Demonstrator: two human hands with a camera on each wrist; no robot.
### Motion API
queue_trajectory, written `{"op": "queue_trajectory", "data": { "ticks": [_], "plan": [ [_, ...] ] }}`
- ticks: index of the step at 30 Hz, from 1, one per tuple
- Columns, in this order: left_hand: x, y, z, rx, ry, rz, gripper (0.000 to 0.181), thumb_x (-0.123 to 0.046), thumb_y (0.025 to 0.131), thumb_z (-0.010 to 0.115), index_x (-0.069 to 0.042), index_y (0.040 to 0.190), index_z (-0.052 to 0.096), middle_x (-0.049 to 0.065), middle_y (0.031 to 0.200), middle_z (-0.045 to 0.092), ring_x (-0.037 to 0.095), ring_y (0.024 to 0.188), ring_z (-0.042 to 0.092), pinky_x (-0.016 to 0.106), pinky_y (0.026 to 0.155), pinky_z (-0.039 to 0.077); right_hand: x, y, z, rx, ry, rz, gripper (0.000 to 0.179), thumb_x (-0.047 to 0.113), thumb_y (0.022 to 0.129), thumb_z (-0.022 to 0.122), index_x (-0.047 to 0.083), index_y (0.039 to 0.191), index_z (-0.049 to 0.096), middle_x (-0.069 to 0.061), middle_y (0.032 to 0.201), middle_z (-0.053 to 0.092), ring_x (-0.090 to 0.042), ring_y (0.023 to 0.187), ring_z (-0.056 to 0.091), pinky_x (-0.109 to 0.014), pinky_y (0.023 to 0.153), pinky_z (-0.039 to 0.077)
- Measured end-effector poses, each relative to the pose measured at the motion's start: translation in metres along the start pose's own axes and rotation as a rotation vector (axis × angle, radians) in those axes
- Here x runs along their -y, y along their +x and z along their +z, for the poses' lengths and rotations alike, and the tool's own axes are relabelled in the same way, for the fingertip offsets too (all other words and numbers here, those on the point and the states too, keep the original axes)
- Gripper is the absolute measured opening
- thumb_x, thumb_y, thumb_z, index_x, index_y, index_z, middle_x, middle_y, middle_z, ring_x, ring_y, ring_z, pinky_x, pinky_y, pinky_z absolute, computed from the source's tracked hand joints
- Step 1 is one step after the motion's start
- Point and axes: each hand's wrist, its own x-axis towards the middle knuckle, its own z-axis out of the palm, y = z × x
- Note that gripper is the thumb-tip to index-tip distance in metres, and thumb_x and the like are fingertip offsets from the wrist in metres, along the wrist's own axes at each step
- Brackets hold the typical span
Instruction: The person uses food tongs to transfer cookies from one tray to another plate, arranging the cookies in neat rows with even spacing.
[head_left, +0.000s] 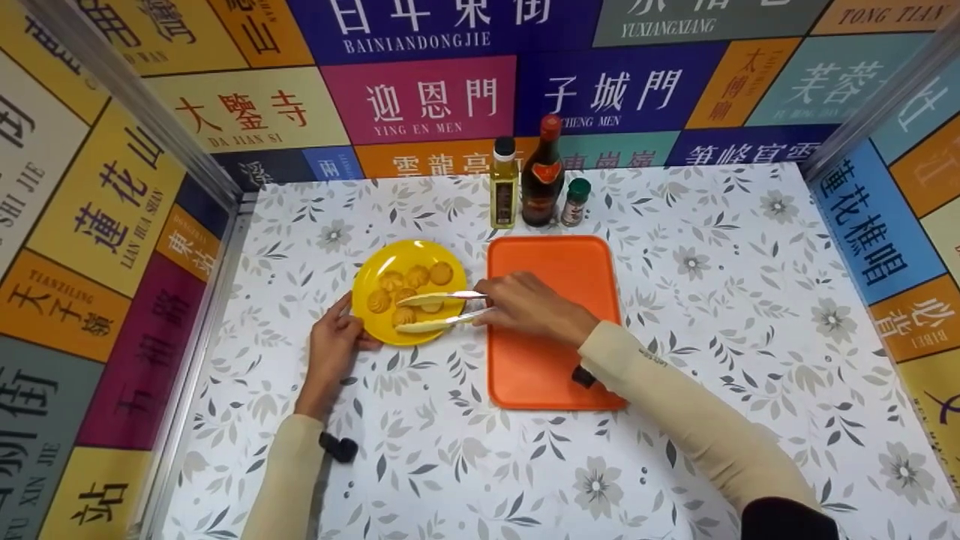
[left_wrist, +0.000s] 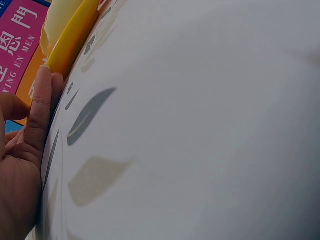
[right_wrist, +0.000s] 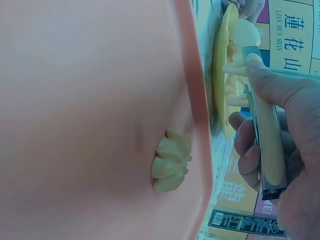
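Observation:
My left hand (head_left: 335, 341) touches the left rim of a yellow plate (head_left: 373, 266) with its fingertips. In the left wrist view a straight finger (left_wrist: 42, 102) meets the plate's edge. Several piped cookies (head_left: 440, 273) lie on the plate. My right hand (head_left: 529, 304) grips metal tongs (head_left: 435, 325) with cream-coloured tips. Their spread tips reach over the cookies from the right; whether they touch one, I cannot tell. An orange tray (head_left: 555, 375) lies beneath the right hand. On it, the right wrist view shows one ridged cookie (right_wrist: 171, 162), hidden in the head view.
Behind the tray stand a bottle of yellow oil (head_left: 504, 191), a dark bottle with a red cap (head_left: 541, 184) and a small green-capped shaker (head_left: 575, 204). A flower-patterned cloth (head_left: 450, 465) covers the table. Printed panels (head_left: 420, 97) wall in the back and sides.

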Motion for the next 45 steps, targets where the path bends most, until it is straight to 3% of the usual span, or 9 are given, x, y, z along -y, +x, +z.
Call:
{"op": "queue_trajectory", "data": {
  "ticks": [8, 16, 25, 33, 37, 45],
  "plan": [
    [-0.001, 0.001, 0.001, -0.006, 0.013, -0.030, 0.060, -0.001, 0.109, 0.057, -0.007, 0.168, 0.045, 0.021, 0.095, 0.072, 0.026, 0.073, 0.079, 0.040, 0.072, 0.071, 0.005, 0.007, 0.003, 0.027, -0.007, 0.001, 0.040, 0.041, 0.102, 0.080, 0.005, 0.119, 0.076, -0.001, 0.091, 0.073, -0.018, 0.072, 0.063, -0.032, 0.062, 0.052],
    [-0.001, 0.000, 0.003, 0.015, -0.010, -0.014, 0.060, 0.001, 0.110, 0.055, -0.006, 0.168, 0.044, 0.021, 0.091, 0.070, 0.028, 0.070, 0.078, 0.041, 0.071, 0.071, 0.008, 0.013, 0.007, 0.043, 0.007, -0.003, 0.042, 0.040, 0.102, 0.081, 0.005, 0.124, 0.077, -0.008, 0.106, 0.081, -0.020, 0.084, 0.074, -0.037, 0.072, 0.063],
    [-0.002, -0.001, 0.003, 0.001, 0.037, -0.028, 0.062, -0.002, 0.109, 0.057, -0.007, 0.169, 0.043, 0.020, 0.092, 0.071, 0.029, 0.075, 0.079, 0.040, 0.074, 0.071, 0.008, 0.010, 0.001, 0.008, -0.010, -0.006, 0.042, 0.041, 0.100, 0.083, 0.004, 0.118, 0.076, -0.004, 0.089, 0.073, -0.019, 0.072, 0.063, -0.034, 0.062, 0.052],
    [-0.005, -0.001, 0.002, -0.024, 0.063, -0.069, 0.063, -0.004, 0.110, 0.057, -0.010, 0.170, 0.043, 0.022, 0.096, 0.072, 0.029, 0.078, 0.079, 0.041, 0.075, 0.071, 0.003, -0.003, -0.008, 0.000, 0.010, 0.012, 0.036, 0.036, 0.099, 0.085, 0.005, 0.116, 0.079, -0.002, 0.093, 0.076, -0.018, 0.078, 0.068, -0.038, 0.069, 0.061],
    [-0.004, 0.000, 0.002, -0.018, 0.042, -0.078, 0.063, -0.004, 0.109, 0.057, -0.011, 0.170, 0.043, 0.022, 0.096, 0.072, 0.030, 0.078, 0.079, 0.041, 0.076, 0.071, 0.000, -0.014, -0.012, 0.012, 0.014, 0.031, 0.033, 0.037, 0.100, 0.084, 0.006, 0.110, 0.078, 0.000, 0.090, 0.074, -0.019, 0.077, 0.065, -0.038, 0.069, 0.058],
    [-0.001, 0.001, 0.000, -0.006, 0.048, -0.017, 0.062, 0.000, 0.108, 0.056, -0.006, 0.168, 0.044, 0.022, 0.089, 0.071, 0.031, 0.072, 0.079, 0.042, 0.072, 0.071, -0.009, -0.039, -0.020, -0.023, 0.031, 0.077, 0.039, 0.037, 0.100, 0.084, 0.004, 0.121, 0.078, 0.000, 0.088, 0.070, -0.017, 0.073, 0.062, -0.034, 0.063, 0.054]
  ]
}}
